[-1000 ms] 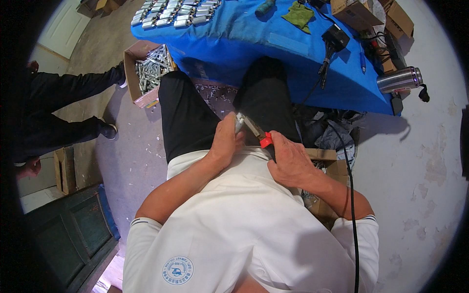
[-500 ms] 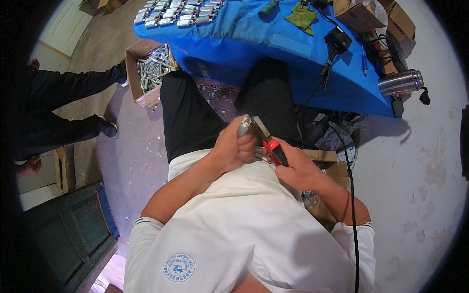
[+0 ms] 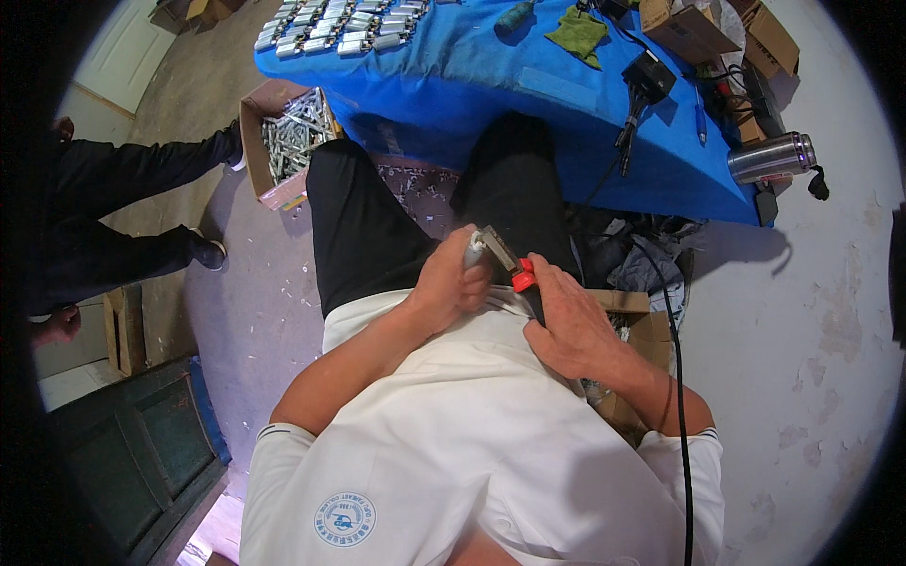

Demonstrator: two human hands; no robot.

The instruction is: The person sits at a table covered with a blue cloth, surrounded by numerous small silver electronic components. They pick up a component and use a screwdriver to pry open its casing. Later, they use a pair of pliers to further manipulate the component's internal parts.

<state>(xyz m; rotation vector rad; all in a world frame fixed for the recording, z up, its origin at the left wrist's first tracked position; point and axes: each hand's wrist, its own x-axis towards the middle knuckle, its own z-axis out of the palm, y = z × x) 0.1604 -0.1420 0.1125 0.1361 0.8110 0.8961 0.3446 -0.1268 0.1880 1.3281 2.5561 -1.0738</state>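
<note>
In front of my waist, my left hand (image 3: pixel 450 289) is closed around a small silver-white metal piece (image 3: pixel 473 255), its end sticking up past the thumb. My right hand (image 3: pixel 574 325) grips a pair of pliers (image 3: pixel 524 276) with red and black handles. Their metal jaws reach left to the top end of the silver piece and appear to touch it. Exactly what the jaws bite on is too small to tell. My fingers hide the lower part of the piece.
Rows of silver metal pieces (image 3: pixel 354 26) lie on the blue-covered table (image 3: pixel 444 71). An open carton (image 3: pixel 255 141) of metal parts stands by my knee. A steel flask (image 3: pixel 772 158), a green cloth (image 3: pixel 578 36) and a black cable (image 3: pixel 681 415) are rightward. Another person's legs (image 3: pixel 142 250) are at left.
The pliers' jaws have come down and left onto the end of the silver piece. My right fingers have straightened and shifted along the handles. My left hand has hardly moved.
</note>
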